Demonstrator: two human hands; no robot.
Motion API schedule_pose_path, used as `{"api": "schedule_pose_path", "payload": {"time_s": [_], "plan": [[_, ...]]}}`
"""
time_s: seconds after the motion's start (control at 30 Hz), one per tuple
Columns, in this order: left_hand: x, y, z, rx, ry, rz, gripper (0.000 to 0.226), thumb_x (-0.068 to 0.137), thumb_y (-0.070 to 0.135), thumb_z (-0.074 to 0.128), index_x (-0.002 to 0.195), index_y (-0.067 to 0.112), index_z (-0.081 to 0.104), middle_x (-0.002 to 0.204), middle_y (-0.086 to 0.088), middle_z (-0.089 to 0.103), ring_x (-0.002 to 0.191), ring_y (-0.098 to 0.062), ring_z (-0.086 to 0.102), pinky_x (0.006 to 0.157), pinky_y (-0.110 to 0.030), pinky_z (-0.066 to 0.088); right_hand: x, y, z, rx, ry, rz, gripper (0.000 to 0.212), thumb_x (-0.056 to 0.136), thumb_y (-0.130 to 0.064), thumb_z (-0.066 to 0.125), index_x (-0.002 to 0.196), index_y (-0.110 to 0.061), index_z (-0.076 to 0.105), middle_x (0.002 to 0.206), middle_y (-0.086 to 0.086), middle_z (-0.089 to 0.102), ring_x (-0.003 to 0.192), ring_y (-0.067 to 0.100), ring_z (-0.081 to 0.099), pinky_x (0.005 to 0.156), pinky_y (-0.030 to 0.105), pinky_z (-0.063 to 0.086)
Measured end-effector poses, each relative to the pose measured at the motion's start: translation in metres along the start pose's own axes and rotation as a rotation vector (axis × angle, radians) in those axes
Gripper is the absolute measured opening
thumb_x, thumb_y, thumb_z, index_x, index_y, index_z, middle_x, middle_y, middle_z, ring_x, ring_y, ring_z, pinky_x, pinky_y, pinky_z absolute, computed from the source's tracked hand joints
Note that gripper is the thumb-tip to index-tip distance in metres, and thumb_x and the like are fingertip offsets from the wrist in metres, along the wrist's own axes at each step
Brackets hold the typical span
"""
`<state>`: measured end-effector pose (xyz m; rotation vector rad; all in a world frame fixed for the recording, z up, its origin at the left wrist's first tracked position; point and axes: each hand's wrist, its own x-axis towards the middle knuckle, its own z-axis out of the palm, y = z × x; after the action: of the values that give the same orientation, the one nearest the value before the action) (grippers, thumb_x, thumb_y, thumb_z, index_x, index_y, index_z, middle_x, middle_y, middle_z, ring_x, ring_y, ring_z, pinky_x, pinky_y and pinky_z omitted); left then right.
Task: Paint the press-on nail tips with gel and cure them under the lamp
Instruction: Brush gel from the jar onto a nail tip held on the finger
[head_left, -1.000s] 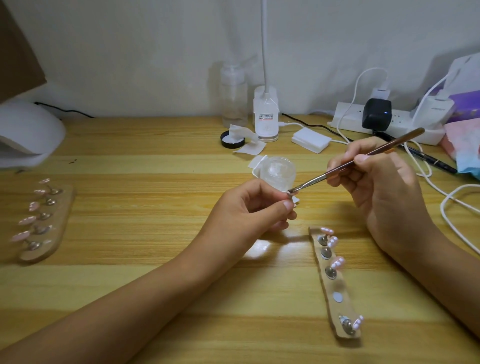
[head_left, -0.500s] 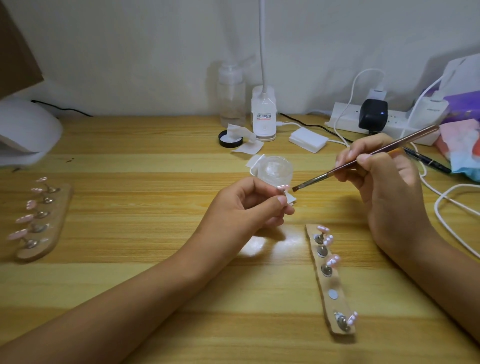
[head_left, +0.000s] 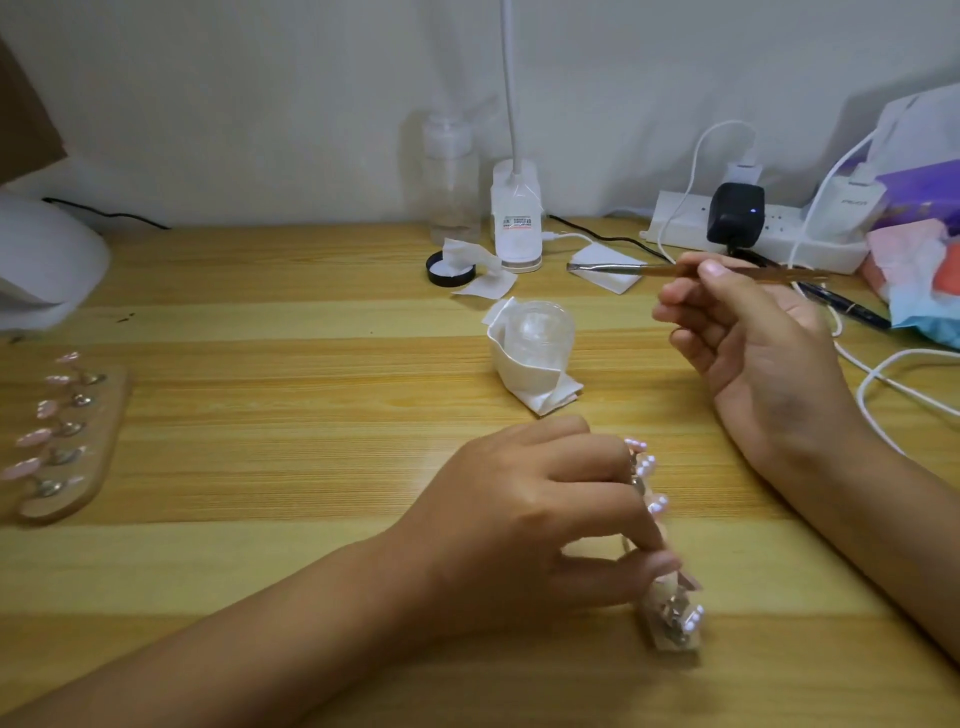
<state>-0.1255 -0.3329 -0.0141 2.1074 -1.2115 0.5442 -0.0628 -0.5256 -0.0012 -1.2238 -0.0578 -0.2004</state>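
While the wooden desk (head_left: 260, 545) spreads under everything, the white curing lamp (head_left: 47, 270) stands far left of the clear gel jar (head_left: 537, 338). Nearer than the jar, the left hand (head_left: 530, 519) curls over the near strip (head_left: 672, 623); right of the jar, the right hand (head_left: 753, 358) hovers, lower fingers loosely curled. Another strip (head_left: 72, 441) with 5 pink tips lies left of the jar. Right thumb and forefinger pinch the brush (head_left: 618, 268) level; left thumb and forefinger pinch 1 pink nail tip (head_left: 687, 579).
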Motion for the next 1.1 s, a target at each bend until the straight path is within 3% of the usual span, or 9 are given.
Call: {"api": "schedule_pose_path", "payload": {"time_s": [0.13, 0.2, 0.27, 0.43, 0.53, 0.7, 0.8, 0.97, 1.1], "plan": [[0.001, 0.001, -0.001, 0.041, -0.054, 0.045, 0.019, 0.088, 0.028, 0.070, 0.073, 0.017, 0.075, 0.069, 0.004, 0.059, 0.071, -0.006, 0.030, 0.066, -0.016, 0.029, 0.000, 0.000, 0.001, -0.047, -0.009, -0.013, 0.020, 0.101, -0.016, 0.049, 0.094, -0.015, 0.067, 0.043, -0.008, 0.045, 0.041, 0.007, 0.041, 0.043, 0.017, 0.036], [0.000, 0.000, -0.004, 0.039, -0.062, 0.078, 0.020, 0.088, 0.027, 0.070, 0.073, 0.016, 0.075, 0.067, 0.003, 0.057, 0.067, -0.010, 0.034, 0.063, -0.019, 0.030, 0.000, -0.001, 0.001, -0.033, -0.033, -0.008, 0.023, 0.101, -0.016, 0.047, 0.088, -0.017, 0.067, 0.035, -0.009, 0.029, 0.034, 0.007, 0.023, 0.039, 0.019, 0.025], [-0.001, -0.003, -0.008, 0.032, -0.080, 0.104, 0.018, 0.087, 0.026, 0.072, 0.074, 0.016, 0.076, 0.066, 0.002, 0.057, 0.065, -0.012, 0.034, 0.061, -0.020, 0.031, 0.001, -0.002, 0.000, 0.005, -0.029, 0.002, 0.026, 0.099, -0.017, 0.046, 0.081, -0.018, 0.065, 0.033, -0.010, 0.024, 0.034, 0.007, 0.018, 0.040, 0.020, 0.022], [-0.001, -0.002, -0.010, -0.019, -0.192, 0.113, 0.011, 0.085, 0.026, 0.073, 0.088, 0.017, 0.078, 0.073, 0.004, 0.061, 0.074, -0.003, 0.027, 0.069, -0.012, 0.026, 0.003, -0.002, -0.002, 0.035, 0.021, 0.003, 0.029, 0.098, -0.017, 0.043, 0.073, -0.018, 0.058, 0.035, -0.008, 0.021, 0.039, 0.010, 0.016, 0.043, 0.023, 0.021], [-0.001, -0.002, -0.007, -0.019, -0.235, 0.109, 0.013, 0.084, 0.025, 0.073, 0.095, 0.018, 0.077, 0.075, 0.006, 0.059, 0.078, -0.001, 0.022, 0.068, -0.015, 0.026, 0.003, -0.001, -0.003, 0.026, 0.044, -0.012, 0.029, 0.099, -0.017, 0.044, 0.073, -0.019, 0.059, 0.040, -0.008, 0.023, 0.045, 0.012, 0.015, 0.045, 0.024, 0.020], [-0.002, -0.003, -0.007, 0.031, -0.288, 0.142, 0.009, 0.088, 0.023, 0.069, 0.092, 0.018, 0.076, 0.076, 0.005, 0.061, 0.071, -0.010, 0.038, 0.067, -0.018, 0.027, 0.006, 0.001, -0.003, 0.042, 0.050, 0.008, 0.029, 0.099, -0.018, 0.047, 0.074, -0.019, 0.061, 0.048, -0.006, 0.031, 0.048, 0.010, 0.023, 0.047, 0.024, 0.022], [-0.001, -0.001, -0.007, 0.071, -0.236, 0.134, 0.010, 0.090, 0.021, 0.067, 0.085, 0.016, 0.075, 0.072, 0.004, 0.059, 0.070, -0.009, 0.031, 0.066, -0.018, 0.026, 0.006, 0.002, -0.004, 0.062, 0.040, 0.013, 0.027, 0.098, -0.019, 0.048, 0.075, -0.019, 0.061, 0.050, -0.005, 0.035, 0.048, 0.010, 0.028, 0.047, 0.022, 0.027], [0.001, -0.001, -0.004, 0.238, -0.094, 0.166, 0.019, 0.092, 0.020, 0.063, 0.077, 0.014, 0.073, 0.069, 0.002, 0.060, 0.063, -0.019, 0.043, 0.058, -0.024, 0.037, 0.006, 0.002, -0.004, 0.058, 0.031, 0.015, 0.025, 0.098, -0.019, 0.048, 0.077, -0.018, 0.061, 0.051, -0.005, 0.037, 0.048, 0.009, 0.031, 0.048, 0.022, 0.030], [0.001, 0.001, -0.003, 0.341, -0.092, 0.259, 0.013, 0.090, 0.019, 0.067, 0.079, 0.017, 0.074, 0.068, 0.002, 0.058, 0.063, -0.017, 0.043, 0.057, -0.026, 0.037, 0.007, 0.002, -0.004, 0.062, 0.032, 0.011, 0.025, 0.099, -0.019, 0.048, 0.078, -0.018, 0.061, 0.051, -0.005, 0.038, 0.049, 0.009, 0.032, 0.049, 0.022, 0.030]]}}
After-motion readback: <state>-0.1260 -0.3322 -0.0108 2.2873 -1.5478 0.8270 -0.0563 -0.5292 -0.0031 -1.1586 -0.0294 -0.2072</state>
